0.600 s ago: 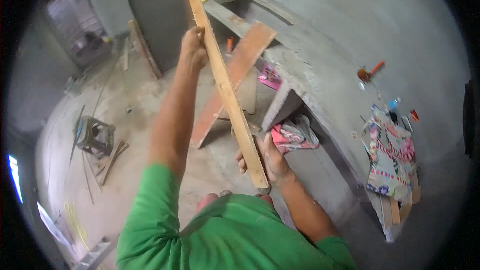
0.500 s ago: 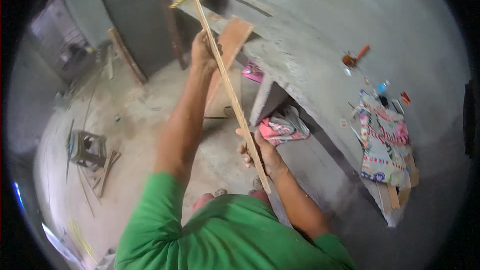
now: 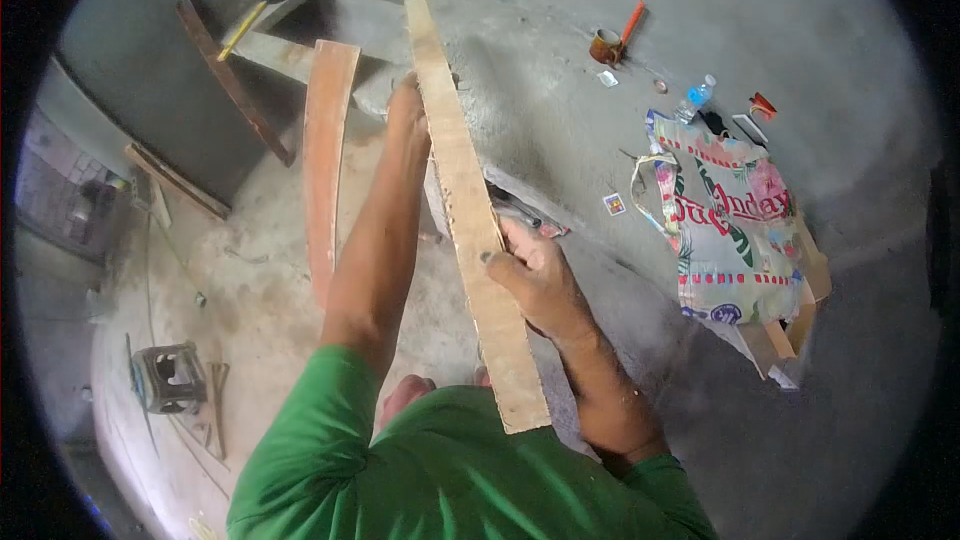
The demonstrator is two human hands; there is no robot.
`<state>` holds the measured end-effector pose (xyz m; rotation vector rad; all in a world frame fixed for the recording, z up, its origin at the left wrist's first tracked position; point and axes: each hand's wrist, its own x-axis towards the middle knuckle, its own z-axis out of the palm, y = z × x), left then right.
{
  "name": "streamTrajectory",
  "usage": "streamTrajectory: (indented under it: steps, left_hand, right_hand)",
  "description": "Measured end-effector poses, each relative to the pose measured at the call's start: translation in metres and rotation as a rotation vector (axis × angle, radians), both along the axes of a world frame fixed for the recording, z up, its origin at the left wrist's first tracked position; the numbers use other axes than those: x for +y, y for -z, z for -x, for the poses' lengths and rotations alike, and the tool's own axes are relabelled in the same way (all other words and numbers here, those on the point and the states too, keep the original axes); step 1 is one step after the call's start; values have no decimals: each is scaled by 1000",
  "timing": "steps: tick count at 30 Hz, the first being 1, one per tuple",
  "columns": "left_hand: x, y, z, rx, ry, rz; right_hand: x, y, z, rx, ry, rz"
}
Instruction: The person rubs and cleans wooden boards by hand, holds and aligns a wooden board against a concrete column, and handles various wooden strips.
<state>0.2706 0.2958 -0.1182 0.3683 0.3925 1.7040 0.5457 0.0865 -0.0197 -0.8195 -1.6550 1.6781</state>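
Observation:
A long, narrow plywood strip [image 3: 470, 210] slants across the middle of the head view, its broad face toward me and its near end over my green shirt. Toward its far end my left hand [image 3: 407, 110] is closed on the left edge, with most of the fingers hidden behind the wood. My right hand [image 3: 537, 278] grips the right edge nearer to me, thumb on the face and fingers partly behind. To the left of the strip, a reddish-brown board [image 3: 328, 160] leans against the concrete counter [image 3: 560, 120].
On the counter lie a printed bag [image 3: 735, 230], a plastic bottle [image 3: 697, 95], a brown cup [image 3: 606, 46] with an orange-handled tool, and a small card [image 3: 613, 204]. A yellow-handled tool [image 3: 245, 30] rests at the counter's far end. A stool [image 3: 170, 378] stands on the floor at left.
The plywood strip has turned from edge-on to showing its broad face. My view has shifted to the right. Both hands still hold the strip.

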Motion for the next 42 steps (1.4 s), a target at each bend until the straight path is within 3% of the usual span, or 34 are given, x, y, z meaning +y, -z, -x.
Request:
streamTrajectory:
  steps: [4, 9, 11, 13, 14, 15, 16, 17, 18, 21, 24, 26, 29, 30, 33, 36, 38, 39, 41, 42]
  left_hand:
    - [22, -21, -3, 201, -57, 197]
    - [48, -26, -8, 187, -167, 309]
    - [60, -7, -6, 181, -190, 336]
    - [57, 17, -10, 722, -157, 286]
    - [60, 43, -21, 938, -349, 221]
    - [57, 57, -41, 1595, -865, 177]
    - [52, 70, -54, 1735, -1057, -105]
    - [41, 65, -77, 1736, -851, -70]
    - [33, 67, -91, 1767, -676, -272]
    - [33, 66, -127, 1718, -514, -388]
    - [35, 81, -151, 1780, -376, -362]
    - [23, 121, -174, 1843, -86, -653]
    - [-13, 125, -189, 1692, 141, -710]
    - [-20, 124, -197, 1651, -16, -666]
    - [-37, 82, -194, 1628, 201, -499]
    - [-49, 100, -221, 1797, 159, -384]
    - [-29, 106, -218, 1820, 170, -320]
    - [-5, 112, -208, 1791, 107, -288]
    - [56, 116, -182, 1775, -70, -352]
    - [70, 100, -167, 1798, -30, -368]
  right_hand:
    - [37, -24, -2, 19, -41, -30]
    - [66, -6, 0, 18, -66, 37]
    - [67, 16, -4, 107, -90, 375]
    - [65, 60, -18, 56, 8, 375]
    - [62, 85, -26, 5, 94, 370]
    - [55, 111, -36, -135, 176, 274]
    - [44, 133, -45, -279, 257, 182]
    - [32, 145, -53, -384, 302, 200]
    - [21, 155, -58, -493, 351, 213]
    - [-13, 198, -74, -626, 467, 324]
    - [-35, 185, -57, -731, 533, 343]
    - [-55, 184, -56, -786, 537, 340]
    - [-97, 187, -75, -901, 509, 367]
    - [-107, 189, -84, -959, 464, 399]
    - [-120, 170, -90, -1185, 361, 366]
    - [-124, 149, -84, -1160, 464, 398]
    - [-123, 187, -109, -1286, 315, 87]
    - [-101, 208, -104, -1214, 310, -179]
    - [-38, 226, -76, -1045, 424, -90]
    - [-24, 226, -71, -979, 476, 71]
